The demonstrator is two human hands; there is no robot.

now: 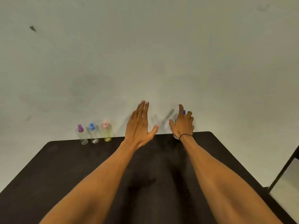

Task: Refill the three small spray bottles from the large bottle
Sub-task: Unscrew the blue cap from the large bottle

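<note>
your left hand (139, 125) is raised above the far edge of the dark desk (80, 167), with the fingers straight and close together and the thumb spread out to the side; it holds nothing and touches nothing. your right hand (182, 123) is further to the right, at the far edge of the desk, and its fingers are curled around the large bottle (176, 136), which is almost fully hidden behind the hand. from this bottle you can see only a small part of a blue cap (184, 112) above the knuckles and a bit of the clear base under the wrist, so how much liquid is inside cannot be told. on your right wrist there is a thin black band (186, 135). the three small spray bottles stand upright in a row at the far left part of the desk edge, close to the pale wall (145, 46) and well apart from both hands: the purple-capped bottle (82, 135) on the left, the blue-capped bottle (93, 133) in the middle, and the pink-capped bottle (106, 131) on the right, which has a yellowish body. they stand just beside each other, and all three have their caps on.
</note>
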